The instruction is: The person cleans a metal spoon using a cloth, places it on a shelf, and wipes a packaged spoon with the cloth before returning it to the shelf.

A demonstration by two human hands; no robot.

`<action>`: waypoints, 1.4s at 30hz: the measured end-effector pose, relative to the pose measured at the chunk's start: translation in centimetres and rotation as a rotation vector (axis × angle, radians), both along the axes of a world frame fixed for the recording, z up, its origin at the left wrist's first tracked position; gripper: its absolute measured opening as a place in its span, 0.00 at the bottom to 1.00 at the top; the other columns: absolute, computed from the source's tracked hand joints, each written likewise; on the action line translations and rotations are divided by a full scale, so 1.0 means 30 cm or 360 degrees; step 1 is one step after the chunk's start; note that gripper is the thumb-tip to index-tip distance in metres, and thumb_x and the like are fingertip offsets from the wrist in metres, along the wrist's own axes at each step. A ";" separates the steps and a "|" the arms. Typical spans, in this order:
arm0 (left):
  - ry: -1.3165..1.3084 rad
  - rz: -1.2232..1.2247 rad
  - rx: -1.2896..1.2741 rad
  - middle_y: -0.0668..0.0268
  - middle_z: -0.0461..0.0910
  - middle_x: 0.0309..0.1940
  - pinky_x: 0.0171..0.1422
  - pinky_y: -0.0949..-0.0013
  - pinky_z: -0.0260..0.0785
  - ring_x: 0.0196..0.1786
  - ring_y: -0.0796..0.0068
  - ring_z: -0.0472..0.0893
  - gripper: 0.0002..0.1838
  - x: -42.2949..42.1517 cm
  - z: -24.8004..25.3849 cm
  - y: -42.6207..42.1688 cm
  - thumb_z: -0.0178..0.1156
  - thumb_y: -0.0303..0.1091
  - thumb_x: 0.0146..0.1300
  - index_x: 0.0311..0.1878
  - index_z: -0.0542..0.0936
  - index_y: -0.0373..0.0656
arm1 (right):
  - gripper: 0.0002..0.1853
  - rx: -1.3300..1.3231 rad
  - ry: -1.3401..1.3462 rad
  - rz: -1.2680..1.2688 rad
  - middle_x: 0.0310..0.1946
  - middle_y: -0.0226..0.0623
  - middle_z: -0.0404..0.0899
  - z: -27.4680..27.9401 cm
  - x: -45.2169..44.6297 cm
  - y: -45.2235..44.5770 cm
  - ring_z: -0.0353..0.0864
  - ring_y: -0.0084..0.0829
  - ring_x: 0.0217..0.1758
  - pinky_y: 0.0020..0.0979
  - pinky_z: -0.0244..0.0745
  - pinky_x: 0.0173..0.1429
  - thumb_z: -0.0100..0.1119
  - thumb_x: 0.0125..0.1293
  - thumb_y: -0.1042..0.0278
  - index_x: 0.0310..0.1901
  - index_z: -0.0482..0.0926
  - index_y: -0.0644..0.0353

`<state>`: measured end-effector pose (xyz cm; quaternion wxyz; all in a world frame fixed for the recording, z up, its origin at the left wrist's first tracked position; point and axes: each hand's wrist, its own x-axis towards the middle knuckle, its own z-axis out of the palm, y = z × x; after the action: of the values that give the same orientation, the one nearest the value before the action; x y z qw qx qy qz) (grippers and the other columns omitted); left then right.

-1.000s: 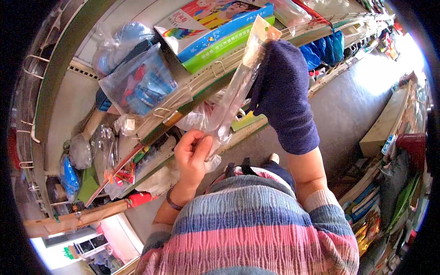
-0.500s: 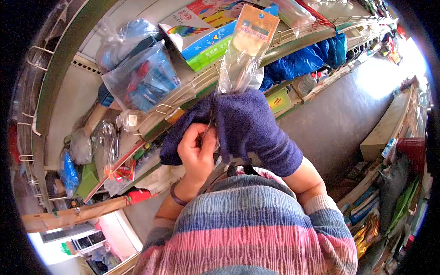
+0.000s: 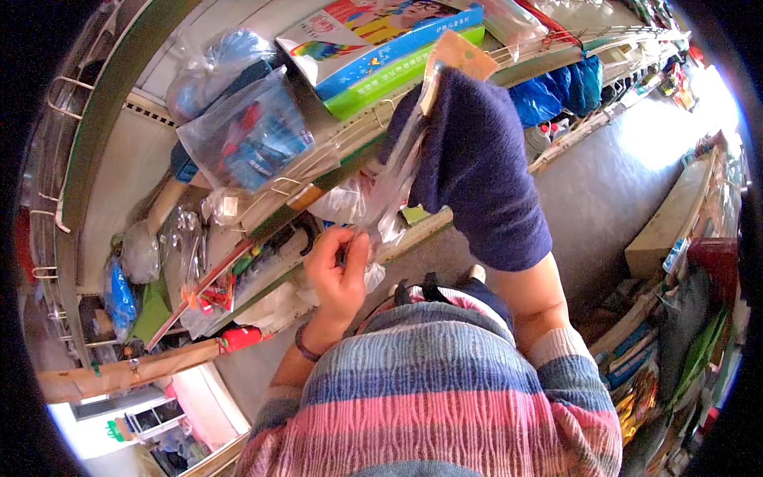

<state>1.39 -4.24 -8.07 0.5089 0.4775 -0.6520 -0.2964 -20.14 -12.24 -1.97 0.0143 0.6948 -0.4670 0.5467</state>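
Note:
A navy fuzzy cloth (image 3: 481, 167) covers my right hand, and only the bare right forearm (image 3: 532, 294) shows below it. Along the cloth's left side runs a clear plastic bag (image 3: 401, 179) with an orange card top (image 3: 465, 56); the cloth presses against it. My left hand (image 3: 335, 274) is closed, thumb against fingers, pinching the lower end of that bag. A dark bracelet (image 3: 306, 343) circles my left wrist. The fingers of my right hand are hidden inside the cloth.
Wire-edged shelves (image 3: 350, 151) run up the left and across. They bear a colourful box (image 3: 373, 52), a clear bag of blue items (image 3: 258, 135) and blue plastic bundles (image 3: 556, 91). More stocked shelving (image 3: 628, 350) stands on the right, with grey floor (image 3: 588, 191) between.
My right hand has moved up and to the right with the cloth, which now hides more of the card top. My left hand has stayed low, and the bag is stretched between them.

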 end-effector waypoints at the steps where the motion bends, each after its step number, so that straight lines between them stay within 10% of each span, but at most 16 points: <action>1: 0.0055 -0.0018 0.0030 0.71 0.69 0.17 0.25 0.78 0.57 0.21 0.85 0.65 0.06 0.006 -0.011 0.000 0.59 0.27 0.58 0.28 0.73 0.36 | 0.12 -0.0131 0.0019 -0.0063 0.22 0.48 0.74 -0.005 -0.017 -0.012 0.75 0.53 0.30 0.44 0.70 0.35 0.59 0.43 0.63 0.27 0.72 0.60; 9: 0.0252 0.0103 0.0196 0.75 0.70 0.23 0.27 0.81 0.57 0.25 0.87 0.66 0.04 0.049 0.011 -0.010 0.58 0.26 0.59 0.32 0.73 0.40 | 0.11 -0.0203 0.0242 -0.0213 0.32 0.41 0.78 -0.086 -0.126 -0.084 0.78 0.45 0.31 0.39 0.72 0.35 0.59 0.48 0.68 0.35 0.75 0.58; 15: 0.0451 -0.0046 0.0166 0.74 0.73 0.26 0.29 0.82 0.59 0.27 0.87 0.68 0.02 -0.007 0.042 -0.035 0.56 0.24 0.59 0.34 0.73 0.39 | 0.15 0.0710 0.0529 0.0018 0.29 0.43 0.75 0.023 0.108 0.127 0.75 0.46 0.33 0.43 0.68 0.37 0.58 0.45 0.61 0.37 0.76 0.55; 19: 0.0220 -0.0014 0.0127 0.75 0.70 0.22 0.29 0.82 0.58 0.25 0.88 0.66 0.02 -0.054 0.101 -0.026 0.57 0.22 0.59 0.31 0.74 0.35 | 0.11 0.0381 -0.0139 0.0718 0.22 0.43 0.76 -0.119 0.213 0.085 0.79 0.43 0.26 0.38 0.73 0.32 0.58 0.46 0.61 0.30 0.78 0.57; 42: 0.0148 -0.0077 0.0048 0.74 0.70 0.21 0.27 0.81 0.55 0.24 0.88 0.64 0.04 -0.016 0.070 0.003 0.58 0.25 0.59 0.30 0.74 0.36 | 0.05 0.0022 0.0206 0.0392 0.19 0.39 0.75 0.003 0.118 0.045 0.77 0.45 0.25 0.41 0.70 0.28 0.57 0.48 0.63 0.28 0.74 0.50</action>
<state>0.90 -4.16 -5.98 0.5241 0.4550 -0.6345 -0.3402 -16.61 -10.88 -1.87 -0.0277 0.7809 -0.3800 0.4951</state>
